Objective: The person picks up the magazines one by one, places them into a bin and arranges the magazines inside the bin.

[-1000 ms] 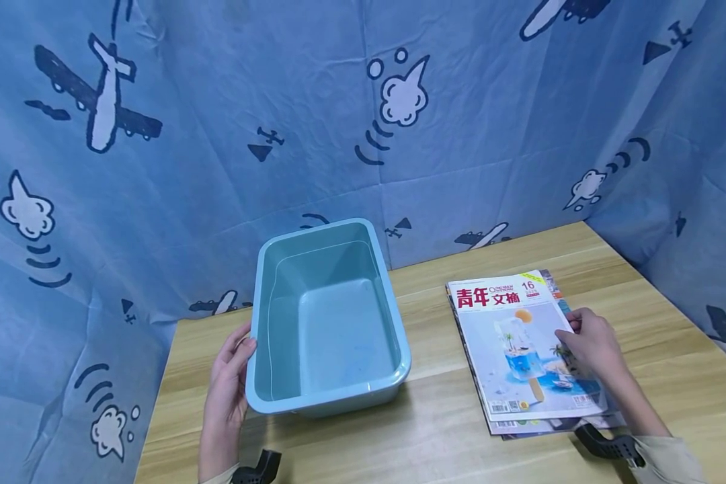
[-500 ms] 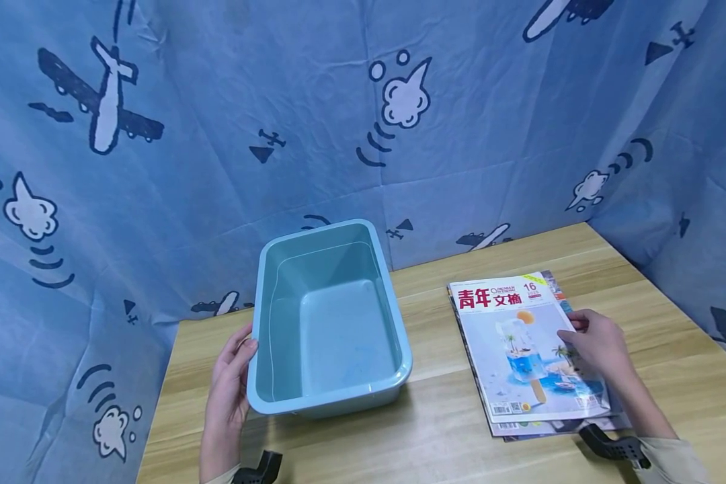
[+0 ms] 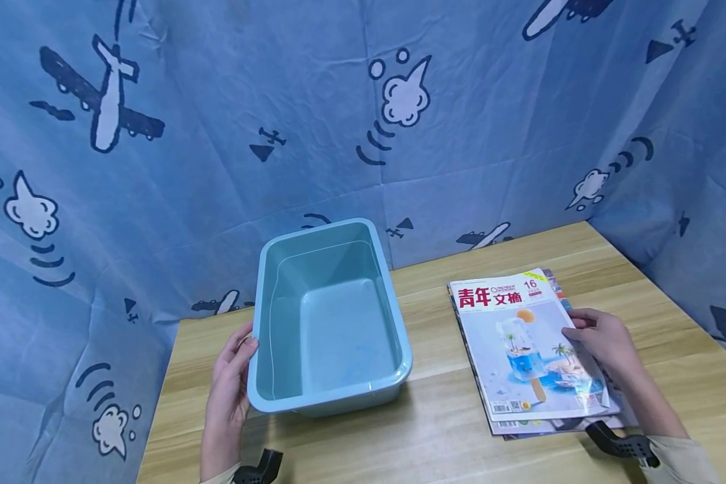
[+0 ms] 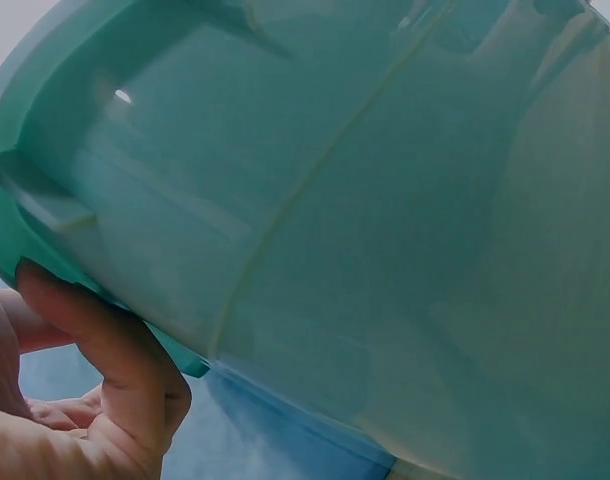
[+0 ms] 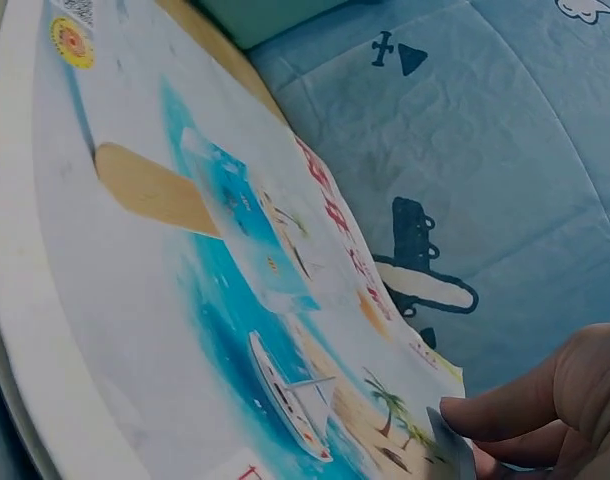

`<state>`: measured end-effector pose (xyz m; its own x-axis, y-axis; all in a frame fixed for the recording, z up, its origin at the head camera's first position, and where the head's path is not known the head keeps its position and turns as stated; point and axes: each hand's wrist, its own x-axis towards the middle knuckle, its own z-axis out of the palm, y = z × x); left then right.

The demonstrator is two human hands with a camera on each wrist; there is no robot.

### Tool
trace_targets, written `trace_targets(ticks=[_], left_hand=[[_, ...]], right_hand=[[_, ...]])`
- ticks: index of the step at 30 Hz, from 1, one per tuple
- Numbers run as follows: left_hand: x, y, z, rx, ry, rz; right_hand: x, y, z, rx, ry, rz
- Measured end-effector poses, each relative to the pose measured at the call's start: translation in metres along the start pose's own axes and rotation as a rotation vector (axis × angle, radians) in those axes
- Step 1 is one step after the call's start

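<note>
A light blue-green plastic basin (image 3: 339, 336) stands on the left half of the table. My left hand (image 3: 230, 383) grips its left rim, thumb over the edge and fingers under the lip; the left wrist view shows the curled fingers (image 4: 135, 360) beneath it. To the right lies a small stack of magazines, the top magazine (image 3: 490, 343) bearing red characters and an ice-pop picture. My right hand (image 3: 608, 343) pinches the right edge of that top magazine, thumb (image 5: 500, 405) on the cover. The magazines below are mostly covered.
The wood-grain table (image 3: 435, 430) carries the basin and the stack, with a gap between them. A blue curtain (image 3: 314, 121) printed with planes hangs right behind the table and along both sides.
My right hand has shifted slightly to the right, and the top magazine's right edge now looks slightly raised. The left hand and the basin have stayed put.
</note>
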<state>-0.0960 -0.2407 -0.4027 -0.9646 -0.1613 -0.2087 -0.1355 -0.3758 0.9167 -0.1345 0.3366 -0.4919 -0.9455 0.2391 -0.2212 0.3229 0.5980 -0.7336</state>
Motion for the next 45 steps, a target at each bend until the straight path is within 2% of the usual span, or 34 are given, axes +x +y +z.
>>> trace_targets(ticks=[5, 11, 19, 28, 32, 39, 45], left_hand=[[0.001, 0.0, 0.001, 0.009, 0.006, -0.012], [0.004, 0.0, 0.0, -0.022, 0.001, -0.038], [0.005, 0.0, 0.0, -0.07, -0.02, -0.062], [0.003, 0.0, -0.002, -0.142, -0.073, -0.045], [0.002, 0.0, -0.002, -0.171, -0.098, -0.036], [0.0, -0.001, -0.001, -0.143, -0.066, -0.025], [0.0, 0.0, -0.002, -0.157, -0.092, -0.019]], right_hand=[[0.001, -0.001, -0.004, -0.003, -0.027, 0.006], [0.003, 0.001, -0.008, 0.014, -0.077, 0.023], [0.003, 0.004, -0.01, 0.024, -0.08, -0.035], [0.001, 0.001, -0.014, 0.166, -0.171, 0.045], [-0.001, 0.001, -0.016, 0.226, -0.195, 0.051], [-0.004, 0.004, -0.015, 0.318, -0.188, 0.057], [-0.006, 0.004, -0.016, 0.397, -0.176, 0.065]])
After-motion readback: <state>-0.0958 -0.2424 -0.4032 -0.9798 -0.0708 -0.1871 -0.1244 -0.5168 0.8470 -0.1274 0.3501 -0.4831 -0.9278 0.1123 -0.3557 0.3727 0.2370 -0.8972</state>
